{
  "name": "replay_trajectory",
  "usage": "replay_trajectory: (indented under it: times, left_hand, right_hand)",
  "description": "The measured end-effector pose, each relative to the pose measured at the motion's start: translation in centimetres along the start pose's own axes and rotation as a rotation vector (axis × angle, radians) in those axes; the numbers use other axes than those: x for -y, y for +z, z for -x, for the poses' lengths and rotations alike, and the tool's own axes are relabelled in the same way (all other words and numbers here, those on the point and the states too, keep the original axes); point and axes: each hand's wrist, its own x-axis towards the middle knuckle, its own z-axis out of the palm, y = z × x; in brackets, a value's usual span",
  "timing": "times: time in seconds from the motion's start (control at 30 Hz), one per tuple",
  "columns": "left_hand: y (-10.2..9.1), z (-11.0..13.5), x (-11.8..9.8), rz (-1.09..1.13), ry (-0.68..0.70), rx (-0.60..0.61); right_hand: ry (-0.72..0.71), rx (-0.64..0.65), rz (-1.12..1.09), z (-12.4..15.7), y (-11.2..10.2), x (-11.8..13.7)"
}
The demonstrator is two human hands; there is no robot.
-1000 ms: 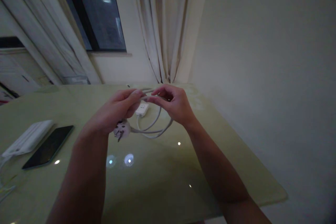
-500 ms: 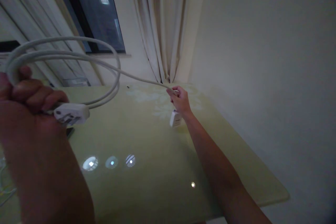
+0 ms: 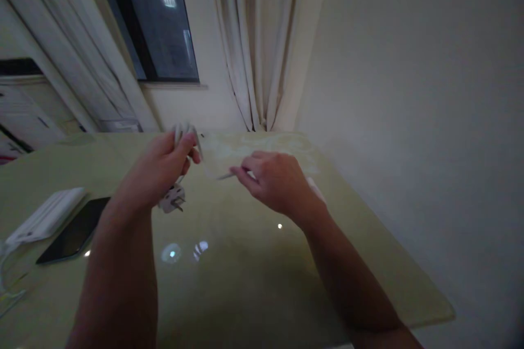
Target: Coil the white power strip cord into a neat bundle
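My left hand (image 3: 174,158) is closed around the looped white power cable (image 3: 200,146), over the table's far half. Below its fingers hangs the cable's plug (image 3: 174,198), prongs pointing down and right. To the right, my right hand (image 3: 272,180) pinches a thin stretch of the same cable between thumb and fingers, a short piece showing at the fingertips. The cable between the two hands is faint and blurred. Behind the right wrist peeks part of a white block (image 3: 316,190); most of it is hidden.
At the left of the glossy pale table (image 3: 245,283) lie a black phone (image 3: 76,232) and a white flat box-shaped thing (image 3: 48,215) with a cord. Curtains (image 3: 257,38) and a window (image 3: 159,16) stand behind. A wall (image 3: 409,92) borders the right side.
My left hand has gone right and away from the camera, carrying the coiled cable and plug. My right hand has come slightly nearer and left. The phone and white box-shaped thing have come into view.
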Motion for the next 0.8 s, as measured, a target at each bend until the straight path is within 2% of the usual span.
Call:
replay_trajectory:
  times: [0.07, 0.13, 0.27, 0.33, 0.47, 0.6, 0.7, 0.8]
  left_hand:
    - [0.9, 0.1, -0.2, 0.026, 0.075, 0.134]
    - [1.8, 0.3, -0.6, 0.141, 0.118, 0.257]
    - [3.4, 1.2, -1.6, 0.309, 0.058, 0.521]
    - [4.2, 1.4, -1.9, 0.38, 0.004, 0.578]
    - [4.7, 1.0, -2.4, 0.609, -0.046, 0.467]
    - [3.6, 0.4, -2.5, 0.816, -0.068, 0.35]
    - [3.1, 0.5, -2.2, 0.786, -0.08, 0.363]
    - [3.4, 0.8, -2.0, 0.608, -0.067, 0.371]
  right_hand:
    - [-0.171, -0.015, -0.118, 0.1, 0.4, 1.0]
    - [-0.216, -0.126, -0.22, -0.1, 0.9, 1.4]
    - [-0.029, -0.383, -0.312, -0.7, 1.9, 0.2]
    - [0.024, -0.435, -0.371, -0.9, 2.0, -0.8]
    - [-0.021, -0.393, -0.539, -1.0, 1.0, -2.5]
    - [-0.062, -0.371, -0.631, -0.9, -0.1, -3.5]
    - [-0.102, -0.352, -0.634, -0.9, -0.1, -3.4]
    - [-0.169, -0.309, -0.583, -1.0, 0.4, -2.9]
